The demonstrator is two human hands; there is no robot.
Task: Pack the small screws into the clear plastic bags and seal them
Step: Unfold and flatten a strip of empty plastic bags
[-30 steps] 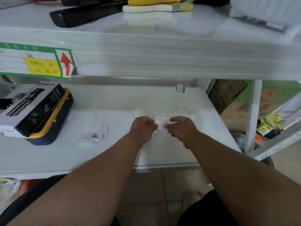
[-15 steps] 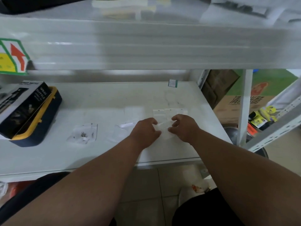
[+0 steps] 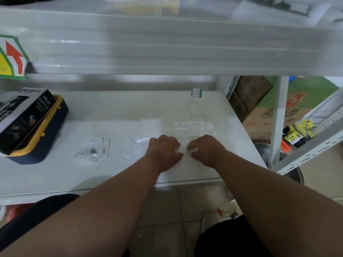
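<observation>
On the white counter (image 3: 55, 175), a filled clear plastic bag of small metal screws (image 3: 92, 151) lies at nine o'clock of the left hand (image 3: 163, 153). Both hands have lowered from lifting to pressing; left hand and right hand (image 3: 206, 150) fingers pinch a thin clear plastic bag (image 3: 182, 145) flat, likely sealing it.

Bare forearms (image 3: 104, 210) — dark trousers (image 3: 232, 240)

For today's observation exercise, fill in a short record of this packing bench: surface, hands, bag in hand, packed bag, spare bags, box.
surface: white shelf top
left hand: pinches the clear bag
right hand: pinches the same bag
bag in hand: clear, contents too faint to tell
packed bag: left of the hands, small metal pieces inside
spare bags: flat, just behind the hands
box: far left, marked SPRAY BOTTLE
</observation>
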